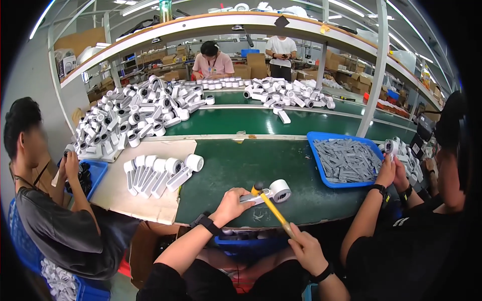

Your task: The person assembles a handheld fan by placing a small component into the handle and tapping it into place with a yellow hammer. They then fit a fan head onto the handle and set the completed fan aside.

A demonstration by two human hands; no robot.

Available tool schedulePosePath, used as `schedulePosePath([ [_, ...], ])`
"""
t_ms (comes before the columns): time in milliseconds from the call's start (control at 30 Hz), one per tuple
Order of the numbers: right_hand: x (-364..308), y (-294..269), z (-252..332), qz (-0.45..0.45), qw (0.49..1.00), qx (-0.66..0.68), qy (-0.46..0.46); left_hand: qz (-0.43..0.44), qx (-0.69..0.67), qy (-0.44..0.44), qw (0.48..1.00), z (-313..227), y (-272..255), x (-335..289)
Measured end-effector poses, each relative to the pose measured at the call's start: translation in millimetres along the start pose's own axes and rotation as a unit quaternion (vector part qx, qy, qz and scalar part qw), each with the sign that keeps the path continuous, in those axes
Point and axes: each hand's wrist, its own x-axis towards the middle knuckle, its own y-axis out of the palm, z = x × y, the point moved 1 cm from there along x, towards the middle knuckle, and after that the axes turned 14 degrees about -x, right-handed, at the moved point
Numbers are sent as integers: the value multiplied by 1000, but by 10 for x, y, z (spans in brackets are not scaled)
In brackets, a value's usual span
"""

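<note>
Tapping squarely seems best, the left hand (231, 205), fingers closed, steadying the white round-headed plastic device (279, 191) on the green desk (241, 160), the right hand (308, 252) gripping the yellow-handled hammer (275, 211).

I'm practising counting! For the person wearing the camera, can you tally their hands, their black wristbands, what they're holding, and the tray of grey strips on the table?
Hands: 2 (left hand, right hand)
Black wristbands: 2
Hammer: 1
White gadget in the left hand: 1
Tray of grey strips: 1
Total: 7
</note>
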Motion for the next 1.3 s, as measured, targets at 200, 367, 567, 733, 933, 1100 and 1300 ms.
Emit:
schedulePosePath([
  [200,-8,-71,88,-91,996,13,-1,3,-21,14,1000,-15,29,-1],
  [367,64,-131,41,5,1000,-13,6,-13,-28,14,999,24,20,22],
  [567,1,-40,21,-39,999,34,17,6,-8,32,999,11,50,16],
  [733,19,75,30,-15,999,27,20,-8,15,68,998,18,114,82],
  [933,158,-149,102,-109,994,10,-20,25,23,81,996,42,65,140],
  [1100,47,-43,16,30,999,-28,16,20,28,108,994,104,91,93],
  [1300,38,-47,90,-17,999,-12,27,19,29,110,993,77,92,110],
])
